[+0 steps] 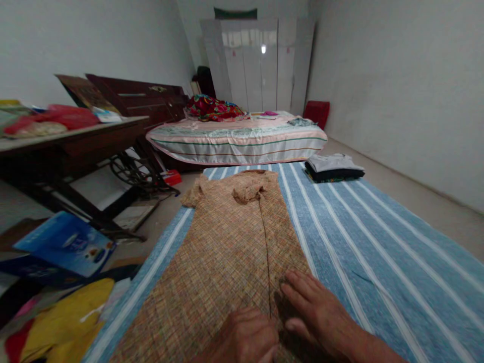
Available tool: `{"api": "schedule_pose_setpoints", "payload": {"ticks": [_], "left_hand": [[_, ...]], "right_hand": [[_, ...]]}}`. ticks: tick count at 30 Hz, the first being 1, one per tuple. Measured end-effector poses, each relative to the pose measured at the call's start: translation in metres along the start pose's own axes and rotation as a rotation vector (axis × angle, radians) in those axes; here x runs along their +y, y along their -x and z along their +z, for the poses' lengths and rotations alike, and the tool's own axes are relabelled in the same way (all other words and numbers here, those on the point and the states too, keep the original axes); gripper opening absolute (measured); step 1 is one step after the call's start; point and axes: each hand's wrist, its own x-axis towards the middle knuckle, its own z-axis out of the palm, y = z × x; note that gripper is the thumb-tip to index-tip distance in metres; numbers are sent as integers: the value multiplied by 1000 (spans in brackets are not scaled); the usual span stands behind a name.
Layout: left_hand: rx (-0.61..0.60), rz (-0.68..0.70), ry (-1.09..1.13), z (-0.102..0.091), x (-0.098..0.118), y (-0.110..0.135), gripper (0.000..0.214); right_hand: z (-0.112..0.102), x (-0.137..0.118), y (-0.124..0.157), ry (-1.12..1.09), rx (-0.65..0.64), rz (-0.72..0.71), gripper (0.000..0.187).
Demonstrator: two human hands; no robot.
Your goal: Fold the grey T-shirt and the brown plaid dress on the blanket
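Fingers on right hand (pixel 319 308) extended, close together, thumb apart, resting on plaid garment (pixel 227 242); left hand (pixel 247 333) curled over it, can't tell if pinching. Garment lies on blue striped sheet (pixel 340 227); folded stack (pixel 335 169) far right, bed (pixel 242 138) beyond.

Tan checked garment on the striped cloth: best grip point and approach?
Probably pinch the garment by its long right edge, beyond the right hand, coming from the right over the striped cloth: that edge runs nearly straight, uncovered, with cloth alongside.
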Motion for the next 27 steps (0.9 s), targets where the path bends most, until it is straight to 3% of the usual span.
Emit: {"api": "schedule_pose_setpoints", "payload": {"ticks": [4, 8, 16, 22, 27], "left_hand": [[9, 11, -21, 0, -26, -33, 18], [45, -48, -43, 10, -64, -65, 14], [39, -214, -81, 34, -137, -102, 13], [47, -315, -166, 40, -178, -127, 19], [-50, -431, -222, 38, -208, -140, 25]], "right_hand": [[-2, 43, -58, 31, -71, 144, 46], [23, 76, -100, 63, -35, 204, 51], [65, 91, -106, 109, -48, 251, 60], [68, 97, -121, 95, -9, 220, 66], [71, 105, -144, 65, -47, 222, 74]]}}
